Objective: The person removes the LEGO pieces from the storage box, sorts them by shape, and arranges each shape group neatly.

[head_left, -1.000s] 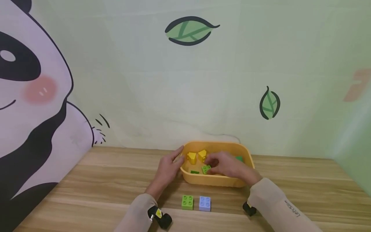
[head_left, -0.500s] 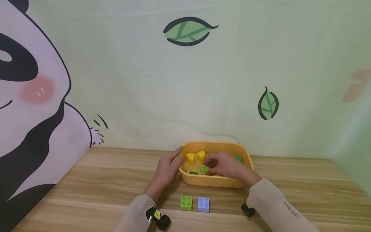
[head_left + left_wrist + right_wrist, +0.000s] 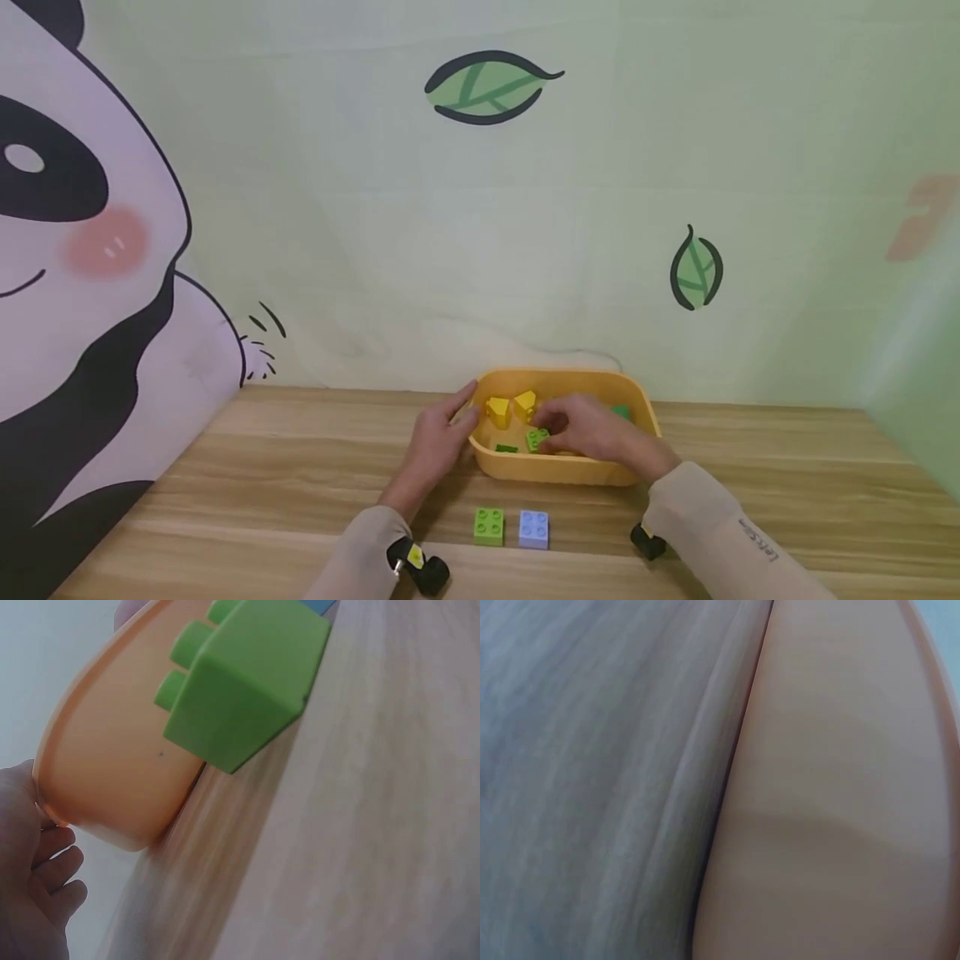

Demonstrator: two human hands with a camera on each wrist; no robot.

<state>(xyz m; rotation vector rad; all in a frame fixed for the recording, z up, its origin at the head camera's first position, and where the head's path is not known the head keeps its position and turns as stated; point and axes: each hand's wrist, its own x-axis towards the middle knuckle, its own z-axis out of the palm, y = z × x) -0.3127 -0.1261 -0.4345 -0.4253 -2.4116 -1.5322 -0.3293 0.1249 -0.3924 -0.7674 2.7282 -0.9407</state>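
In the head view, my left hand (image 3: 438, 433) holds the left end of an orange-yellow plastic bin (image 3: 555, 471), thumb at the rim. The left wrist view shows that hand's other fingers (image 3: 56, 870) loosely bent beside the bin wall. My right hand (image 3: 585, 427) reaches inside the bin and pinches a light green toy building brick (image 3: 536, 439) with studs on top. Two yellow pieces (image 3: 497, 412) lie behind it, with a flat dark green piece (image 3: 506, 448) near the front wall. Another green piece (image 3: 620, 412) is partly hidden behind the right hand.
In front of the bin, a light green brick (image 3: 489, 527) and a light blue brick (image 3: 534, 529) stand side by side on the wooden table (image 3: 262, 500). A cloth wall (image 3: 360, 250) printed with a panda and leaves rises behind. The right wrist view shows only table and bin wall (image 3: 832, 780).
The head view shifts slightly. Both hands keep their places at the bin, and the right fingers stay on the light green brick with barely any movement.
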